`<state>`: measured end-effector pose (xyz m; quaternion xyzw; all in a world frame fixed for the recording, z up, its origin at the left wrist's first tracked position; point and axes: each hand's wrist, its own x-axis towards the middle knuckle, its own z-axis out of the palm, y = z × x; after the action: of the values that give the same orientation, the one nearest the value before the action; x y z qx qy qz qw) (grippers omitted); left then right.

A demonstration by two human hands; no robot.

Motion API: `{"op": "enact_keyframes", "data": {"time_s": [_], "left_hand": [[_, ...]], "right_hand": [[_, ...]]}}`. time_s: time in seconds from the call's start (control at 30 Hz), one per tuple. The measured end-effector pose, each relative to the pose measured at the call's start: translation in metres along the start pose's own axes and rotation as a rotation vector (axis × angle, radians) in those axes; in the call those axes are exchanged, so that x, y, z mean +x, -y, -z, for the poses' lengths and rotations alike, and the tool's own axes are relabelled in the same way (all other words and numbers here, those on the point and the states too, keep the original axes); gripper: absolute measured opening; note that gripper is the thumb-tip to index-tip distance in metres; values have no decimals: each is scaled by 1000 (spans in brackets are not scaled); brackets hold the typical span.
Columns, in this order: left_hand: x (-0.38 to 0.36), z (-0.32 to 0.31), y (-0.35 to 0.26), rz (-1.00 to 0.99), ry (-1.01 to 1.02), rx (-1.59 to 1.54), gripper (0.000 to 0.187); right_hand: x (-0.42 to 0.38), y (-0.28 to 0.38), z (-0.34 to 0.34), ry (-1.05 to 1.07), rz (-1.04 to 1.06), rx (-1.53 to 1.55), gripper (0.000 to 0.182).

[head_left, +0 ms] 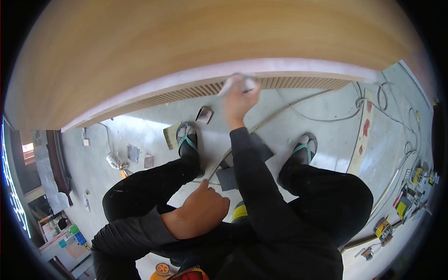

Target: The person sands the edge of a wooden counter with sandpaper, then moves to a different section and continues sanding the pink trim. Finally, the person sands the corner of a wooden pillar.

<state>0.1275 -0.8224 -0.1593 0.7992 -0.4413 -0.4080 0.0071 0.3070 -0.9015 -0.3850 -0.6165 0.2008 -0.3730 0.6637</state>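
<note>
My right hand (pixel 239 103), blurred by motion, grips a pale folded piece of sandpaper (pixel 229 86). It presses this against the front edge of a large wooden panel (pixel 224 37), where a pale pinkish-white strip (pixel 172 78) runs along the edge. Below that strip is a row of narrow wooden slats (pixel 196 91), partly covered by the hand. Close to my body, my left hand (pixel 198 212) is closed with its back towards me, resting near my left thigh. One digit sticks up from it, and nothing shows in its grasp.
Dark sheets (pixel 261 151) and a brown-grey pad (pixel 204 115) lie on the floor between and beside my sandalled feet. A hose (pixel 284 109) and cables (pixel 382 100) cross the floor ahead and right. Power tools (pixel 383 229) lie at right, a cluttered shelf (pixel 60 224) at left.
</note>
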Motion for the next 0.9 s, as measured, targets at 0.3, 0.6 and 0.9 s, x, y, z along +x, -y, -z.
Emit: {"op": "enact_keyframes", "data": {"time_s": [0.3,0.6,0.9], "left_hand": [[-1,1,0,20,-11,1,7],[-4,0,-2,0,-19,-50,7],[0,3,-3,-8,-23,-86,7]], "right_hand": [[6,11,-4,-106,-192,181,39],[12,20,4,-230,-375,194,38],[12,5,5,-160,-203,30,40]]}}
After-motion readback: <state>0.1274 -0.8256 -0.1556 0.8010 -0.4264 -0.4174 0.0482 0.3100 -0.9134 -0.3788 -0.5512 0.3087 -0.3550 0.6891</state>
